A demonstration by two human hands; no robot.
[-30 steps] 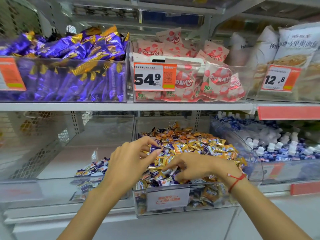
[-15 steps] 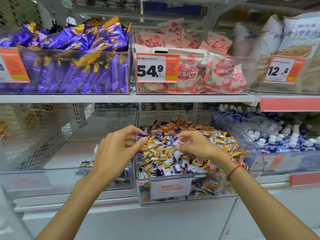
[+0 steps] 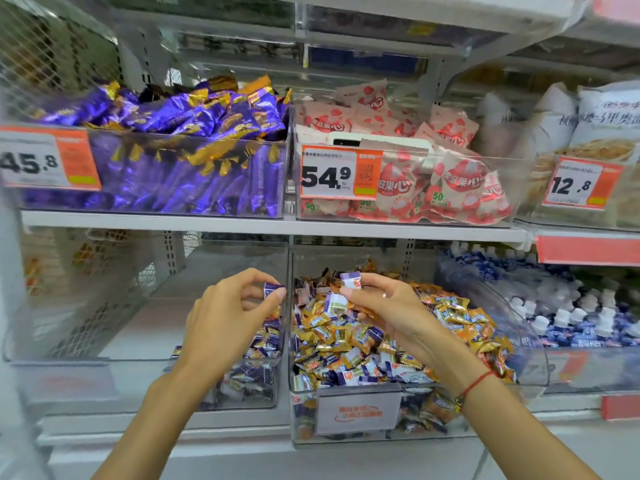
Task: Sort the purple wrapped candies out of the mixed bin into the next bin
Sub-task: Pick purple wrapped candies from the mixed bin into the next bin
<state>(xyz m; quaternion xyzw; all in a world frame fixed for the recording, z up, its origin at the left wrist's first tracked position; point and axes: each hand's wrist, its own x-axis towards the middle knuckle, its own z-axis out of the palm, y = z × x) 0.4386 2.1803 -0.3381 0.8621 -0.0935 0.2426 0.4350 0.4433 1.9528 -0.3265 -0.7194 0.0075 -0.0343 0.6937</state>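
1. A white shelf unit fills the view, with clear bins set in rows on two levels.
2. On the upper level, a bin of large purple and gold packets stands left, a bin of pink strawberry-print packets beside it, and pale bags at far right. Orange price tags read 45.8, 54.9 and 12.8.
3. On the lower level, the mixed bin sits in the middle, heaped with gold, orange and purple-and-white candies. Just right of it is a bin of blue and white pieces.
4. The next bin, touching the mixed bin's left wall, holds a small pile of purple wrapped candies in its front right corner.
5. The right hand is above the mixed heap, wearing a ring and a red cord at the wrist. Its thumb and forefinger pinch a purple-and-white candy; a second pale wrapper just under the fingers may also be held, though the blur hides this.
6. The left hand is raised over the next bin, near the wall between the bins, its fingers curled and its fingertips pinching a small purple candy.
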